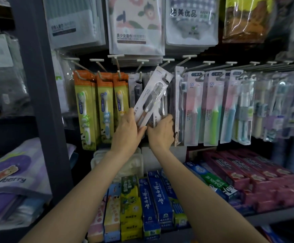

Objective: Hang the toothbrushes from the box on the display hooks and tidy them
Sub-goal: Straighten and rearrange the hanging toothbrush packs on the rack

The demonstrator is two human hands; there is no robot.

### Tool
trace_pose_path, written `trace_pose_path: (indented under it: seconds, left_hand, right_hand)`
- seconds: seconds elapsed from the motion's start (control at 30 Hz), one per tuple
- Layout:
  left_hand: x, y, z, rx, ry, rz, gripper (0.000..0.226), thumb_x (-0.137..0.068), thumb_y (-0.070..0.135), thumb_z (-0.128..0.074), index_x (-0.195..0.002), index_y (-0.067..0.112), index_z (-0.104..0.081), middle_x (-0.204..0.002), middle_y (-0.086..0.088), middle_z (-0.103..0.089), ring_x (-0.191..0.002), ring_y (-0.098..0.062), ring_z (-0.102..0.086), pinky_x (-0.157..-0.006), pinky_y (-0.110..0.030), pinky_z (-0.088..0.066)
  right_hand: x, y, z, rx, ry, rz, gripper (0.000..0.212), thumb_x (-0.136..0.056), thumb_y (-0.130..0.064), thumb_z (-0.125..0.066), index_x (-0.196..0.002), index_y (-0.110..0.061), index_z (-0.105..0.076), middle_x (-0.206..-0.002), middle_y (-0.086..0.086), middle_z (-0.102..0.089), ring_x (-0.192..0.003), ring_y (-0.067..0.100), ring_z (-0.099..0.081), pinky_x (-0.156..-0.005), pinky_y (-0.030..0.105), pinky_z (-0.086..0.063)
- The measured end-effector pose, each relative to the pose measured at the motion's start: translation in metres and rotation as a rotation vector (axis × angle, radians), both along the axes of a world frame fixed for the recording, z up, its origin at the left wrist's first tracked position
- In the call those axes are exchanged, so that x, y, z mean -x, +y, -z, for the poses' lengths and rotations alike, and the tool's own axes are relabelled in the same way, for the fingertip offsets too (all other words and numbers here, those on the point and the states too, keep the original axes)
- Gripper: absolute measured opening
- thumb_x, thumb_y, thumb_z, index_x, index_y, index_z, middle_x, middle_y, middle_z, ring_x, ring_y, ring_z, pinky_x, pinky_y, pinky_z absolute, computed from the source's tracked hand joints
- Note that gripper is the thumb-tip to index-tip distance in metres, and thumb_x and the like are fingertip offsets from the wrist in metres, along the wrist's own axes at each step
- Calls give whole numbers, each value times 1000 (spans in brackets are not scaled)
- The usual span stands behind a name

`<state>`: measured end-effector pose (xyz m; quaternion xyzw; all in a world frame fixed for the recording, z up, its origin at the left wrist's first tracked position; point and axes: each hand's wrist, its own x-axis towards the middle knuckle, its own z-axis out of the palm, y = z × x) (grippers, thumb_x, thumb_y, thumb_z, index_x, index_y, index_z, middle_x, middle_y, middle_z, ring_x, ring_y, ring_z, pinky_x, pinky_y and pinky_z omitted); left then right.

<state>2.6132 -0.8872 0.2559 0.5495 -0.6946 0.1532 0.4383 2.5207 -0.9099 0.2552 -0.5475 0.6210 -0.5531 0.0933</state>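
Against crowded shop hooks (pixel 167 79), left hand (pixel 125 132) pinches tilted toothbrush pack (pixel 151 97); right hand's (pixel 162 134) grip unclear.

Hanging toothbrush packs (pixel 211 107) crowd the hooks (pixel 165 79) (toothpaste boxes (pixel 153 204) block below).

It was a shop, a small general store by the look of it. Rows of white display hooks (pixel 167 60) carried carded toothbrushes (pixel 211 106) in pink, green and blue, with children's ones (pixel 85 109) in orange packs to the left. Packaged towels (pixel 135 23) hung above them, and boxed toothpaste (pixel 153 199) stood packed side by side on the shelf (pixel 274 216) below.
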Motion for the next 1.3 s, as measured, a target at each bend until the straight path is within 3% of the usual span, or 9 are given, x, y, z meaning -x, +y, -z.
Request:
trace_pose_path:
  seconds: [0.2,0.47,0.63,0.73,0.83,0.97,1.07,1.2,1.3]
  left_hand:
    - [6,2,1,-29,21,-18,63,-90,34,-54,-138,7,-23,-123,-14,-51,-103,-28,-57,-71,-29,-43]
    - [12,6,0,-66,46,-25,69,-91,35,-52,-143,5,-17,-133,-15,-45,-114,-29,-51,-84,-33,-44]
    - [9,6,0,-53,41,-26,66,-92,33,-52,-141,6,-19,-131,-14,-46,-109,-28,-54,-74,-26,-40]
    - [9,9,1,-61,34,-30,68,-92,34,-52,-142,6,-16,-132,-16,-45,-109,-29,-53,-77,-31,-43]
    - [12,14,2,-61,43,-34,70,-92,34,-52,-143,5,-16,-134,-17,-44,-111,-30,-53,-81,-34,-45]
    - [16,12,5,-62,37,-27,69,-91,37,-53,-141,5,-18,-124,-17,-50,-104,-31,-55,-74,-31,-42]
    - [22,9,7,-93,90,-14,68,-90,36,-54,-140,6,-19,-123,-17,-50,-105,-32,-55,-76,-33,-43]
    - [31,6,10,-88,135,-10,69,-89,36,-55,-140,4,-21,-118,-14,-51,-103,-29,-55,-79,-35,-46]
    - [38,4,10,-83,163,-29,68,-90,35,-54,-140,3,-21,-114,-13,-53,-94,-25,-56,-69,-29,-41]
  right_hand:
    - [6,13,14,-39,64,-62,76,-83,-30,-67,-139,-8,-20,-132,15,-45,-115,33,-52,-87,41,-44]
    - [13,19,41,-38,30,-130,64,-81,-17,-69,-130,-8,-28,-129,14,-44,-116,30,-47,-87,37,-43]
    - [17,21,43,-40,77,-126,52,-84,-26,-66,-121,-8,-34,-125,11,-49,-110,29,-52,-81,37,-42]
    - [17,25,45,-20,124,-113,50,-83,-32,-66,-116,-8,-37,-119,11,-51,-105,30,-54,-78,36,-41]
    - [19,30,46,-3,146,-101,47,-84,-32,-65,-113,-8,-37,-118,11,-51,-102,31,-54,-76,37,-40]
    - [24,31,47,24,123,-99,47,-83,-27,-67,-112,-8,-35,-118,11,-49,-99,31,-56,-71,35,-40]
    - [26,29,49,12,123,-137,53,-82,-26,-68,-117,-6,-34,-123,13,-46,-104,32,-55,-75,37,-44]
    - [40,30,58,-77,126,-172,75,-82,-36,-67,-134,-3,-25,-134,15,-38,-120,30,-44,-92,36,-43]
    - [58,33,58,-29,181,-143,62,-85,-35,-65,-128,-4,-34,-127,13,-42,-116,26,-44,-89,32,-42]
